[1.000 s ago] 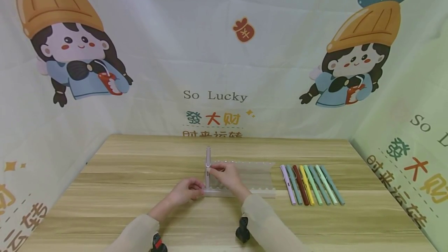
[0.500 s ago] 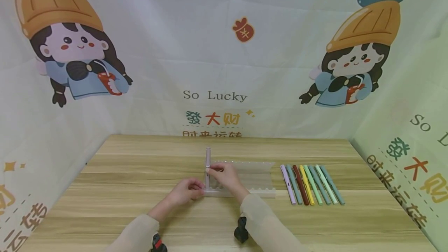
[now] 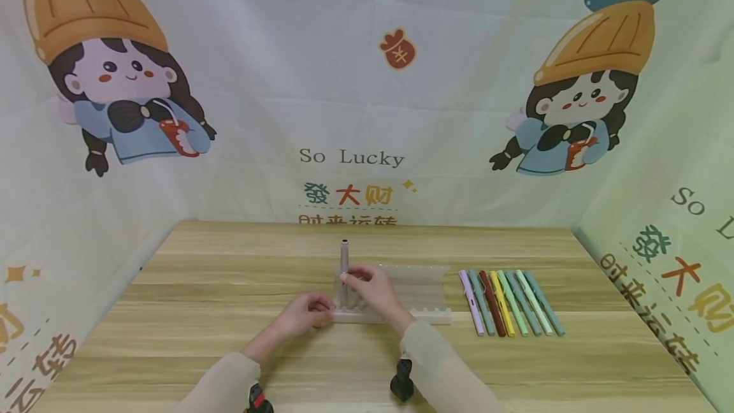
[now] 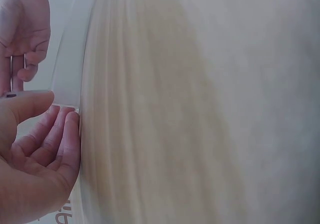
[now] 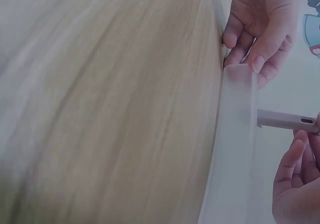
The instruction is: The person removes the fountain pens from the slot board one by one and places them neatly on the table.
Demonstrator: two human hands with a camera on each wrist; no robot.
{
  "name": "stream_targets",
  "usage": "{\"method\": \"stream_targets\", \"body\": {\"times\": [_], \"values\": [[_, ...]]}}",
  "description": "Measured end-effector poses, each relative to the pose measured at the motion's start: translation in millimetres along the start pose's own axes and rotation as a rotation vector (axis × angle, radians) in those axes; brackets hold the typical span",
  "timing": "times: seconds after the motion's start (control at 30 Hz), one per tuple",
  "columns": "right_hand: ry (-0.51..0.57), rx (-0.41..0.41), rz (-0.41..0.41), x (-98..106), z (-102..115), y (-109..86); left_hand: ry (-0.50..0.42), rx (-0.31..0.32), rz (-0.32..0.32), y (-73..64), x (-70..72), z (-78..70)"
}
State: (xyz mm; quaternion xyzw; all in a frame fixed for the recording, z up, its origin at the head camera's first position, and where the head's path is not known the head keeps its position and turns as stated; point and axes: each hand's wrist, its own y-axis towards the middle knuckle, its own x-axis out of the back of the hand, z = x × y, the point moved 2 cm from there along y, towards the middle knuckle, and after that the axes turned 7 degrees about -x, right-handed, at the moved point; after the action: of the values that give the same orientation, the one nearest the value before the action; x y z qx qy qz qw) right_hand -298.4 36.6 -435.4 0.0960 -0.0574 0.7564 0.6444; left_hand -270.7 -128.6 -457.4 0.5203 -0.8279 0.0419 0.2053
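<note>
A clear pen rack (image 3: 427, 317) with scalloped edges sits mid-table. My right hand (image 3: 374, 290) pinches a pale purple pen (image 3: 345, 256), which stands upright near the rack's left end. In the right wrist view, the lower end of the pen (image 5: 280, 119) meets the edge of the rack's front strip (image 5: 235, 139). My left hand (image 3: 305, 312) holds the rack's left end; in the left wrist view its thumb (image 4: 37, 102) lies over the corner, with the other fingers curled against the end.
To the right of the rack, several capped pens (image 3: 507, 303) lie side by side: purple, blue-green, dark red, yellow and green. The wooden table (image 3: 229, 273) meets a printed cloth backdrop (image 3: 258, 113) at the back and sides.
The purple pen has shifted slightly right in my right hand and turned, so its clip no longer faces the head camera. My left hand stays at the rack's end.
</note>
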Motion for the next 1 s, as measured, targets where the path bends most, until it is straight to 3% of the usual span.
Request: {"method": "stream_targets", "body": {"times": [0.43,0.73,1.0], "values": [[-0.013,0.025,-0.061,24.9,8.9,-4.3,0.005,0.008,-0.006,1.5,-0.5,4.0],[0.037,0.077,-0.048,45.3,11.9,-7.9,-0.007,0.001,-0.011,0.5,-0.3,4.1],[0.021,0.165,-0.108,66.0,11.9,-13.6,-0.002,0.005,-0.017,0.5,-0.7,2.8]]}}
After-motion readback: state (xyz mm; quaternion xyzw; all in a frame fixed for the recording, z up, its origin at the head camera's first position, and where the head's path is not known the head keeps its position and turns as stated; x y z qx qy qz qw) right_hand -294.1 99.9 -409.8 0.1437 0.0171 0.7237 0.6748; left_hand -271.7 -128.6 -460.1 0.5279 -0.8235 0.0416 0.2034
